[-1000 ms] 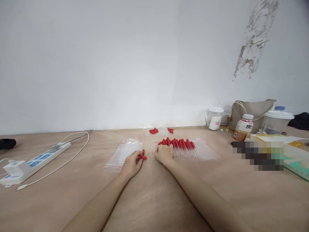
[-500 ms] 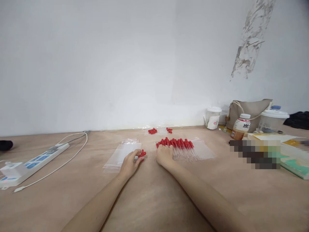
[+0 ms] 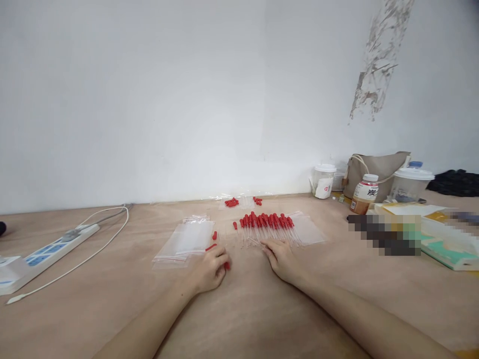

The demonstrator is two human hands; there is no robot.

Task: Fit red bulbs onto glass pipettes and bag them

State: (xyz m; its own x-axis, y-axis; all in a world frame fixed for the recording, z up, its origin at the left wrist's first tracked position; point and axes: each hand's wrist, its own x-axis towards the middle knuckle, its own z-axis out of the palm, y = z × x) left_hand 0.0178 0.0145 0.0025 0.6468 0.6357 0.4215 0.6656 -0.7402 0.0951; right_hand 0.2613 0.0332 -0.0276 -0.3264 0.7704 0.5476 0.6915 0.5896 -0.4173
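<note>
My left hand (image 3: 212, 269) is curled closed over the table with small red pieces (image 3: 227, 266) showing at its fingers. Another red piece (image 3: 214, 235) lies just beyond it, beside a stack of clear zip bags (image 3: 183, 239). My right hand (image 3: 281, 257) is at the near edge of a row of thin pale sticks with red heads (image 3: 266, 222). Its thumb and index finger are pinched at the end of a thin pale stick (image 3: 255, 241). A single red-headed stick (image 3: 235, 226) lies left of the row.
More red pieces (image 3: 232, 202) lie by the wall. A clear bag (image 3: 309, 229) is right of the row. At left are a power strip (image 3: 56, 249) and white cable (image 3: 108, 244). A lidded cup (image 3: 324, 182), bottle (image 3: 364, 194) and grey bag (image 3: 377, 172) stand at right.
My left hand has drawn nearer and curled around red pieces, leaving some on the table. My right hand has moved off the red heads, rightward and nearer, to the stick ends. The view has shifted slightly.
</note>
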